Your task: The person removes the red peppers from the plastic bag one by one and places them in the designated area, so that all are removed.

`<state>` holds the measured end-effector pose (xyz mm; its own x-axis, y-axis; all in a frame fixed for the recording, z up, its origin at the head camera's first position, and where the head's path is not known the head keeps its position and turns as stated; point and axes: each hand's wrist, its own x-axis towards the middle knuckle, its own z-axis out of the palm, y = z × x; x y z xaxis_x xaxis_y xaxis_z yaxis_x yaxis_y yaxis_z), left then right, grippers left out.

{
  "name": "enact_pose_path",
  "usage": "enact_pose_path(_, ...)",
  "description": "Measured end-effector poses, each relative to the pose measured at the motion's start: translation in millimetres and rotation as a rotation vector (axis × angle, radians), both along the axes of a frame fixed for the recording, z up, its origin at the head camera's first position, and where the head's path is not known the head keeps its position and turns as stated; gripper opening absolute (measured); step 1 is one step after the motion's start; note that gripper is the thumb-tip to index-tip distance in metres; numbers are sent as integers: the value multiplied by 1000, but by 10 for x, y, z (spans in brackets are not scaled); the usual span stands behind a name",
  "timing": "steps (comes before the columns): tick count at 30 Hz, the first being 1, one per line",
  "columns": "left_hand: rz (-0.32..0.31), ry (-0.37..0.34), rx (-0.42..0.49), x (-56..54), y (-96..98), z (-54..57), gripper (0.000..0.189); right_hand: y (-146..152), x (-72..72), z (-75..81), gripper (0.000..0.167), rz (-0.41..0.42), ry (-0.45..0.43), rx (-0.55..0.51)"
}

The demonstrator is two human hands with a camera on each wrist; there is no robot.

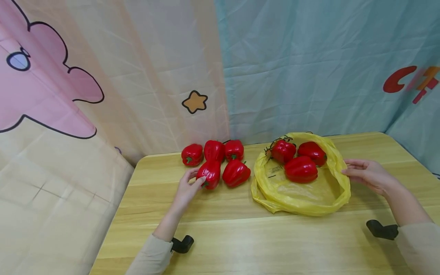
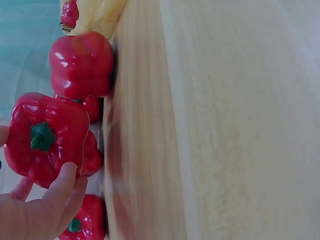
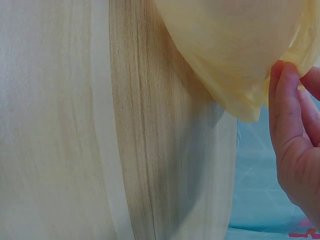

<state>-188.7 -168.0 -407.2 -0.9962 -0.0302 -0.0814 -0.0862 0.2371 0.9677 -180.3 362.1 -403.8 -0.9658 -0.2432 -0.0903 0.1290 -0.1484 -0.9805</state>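
My left hand (image 1: 187,188) grips a shiny red bell pepper (image 1: 210,172) with its thumb and fingers around the sides. In the left wrist view the green stem of this gripped pepper (image 2: 62,120) faces the camera. Several other red bell peppers (image 1: 236,173) sit close behind and beside it on the table. To the right stands a yellow plastic bag (image 1: 261,187), its mouth spread wide, with three red peppers (image 1: 301,169) inside. My right hand (image 1: 372,176) pinches the bag's right rim between thumb and fingers; in the right wrist view the bag's side (image 3: 235,60) hangs from the fingertips.
Under everything is a light wooden table (image 1: 240,244), with a curtain (image 1: 309,68) right behind its back edge. Black wrist mounts (image 1: 183,244) show at both forearms. A dark netted piece (image 1: 275,144) lies at the bag's back left rim.
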Motion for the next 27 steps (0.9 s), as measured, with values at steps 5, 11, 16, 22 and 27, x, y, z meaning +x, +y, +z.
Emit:
enact_pose_path(5, 7, -11, -4, -10, 5, -37, 41, 0, -6, -11, 34, -2, -2, 3)
enact_pose_path(11, 11, -32, 3, -21, 32, -73, 43, -2, -11, -6, 34, 4, -7, 11)
enact_pose_path(16, 11, -40, 21, -26, 58, -90, 44, -10, -13, -2, 34, 9, -10, 7)
enact_pose_path(22, 13, -60, 45, -37, 73, -107, 45, -11, -25, -6, 34, 17, -16, -5)
enact_pose_path(27, 8, -73, 65, -58, 73, -135, 45, -6, -29, -11, 35, 13, -16, -2)
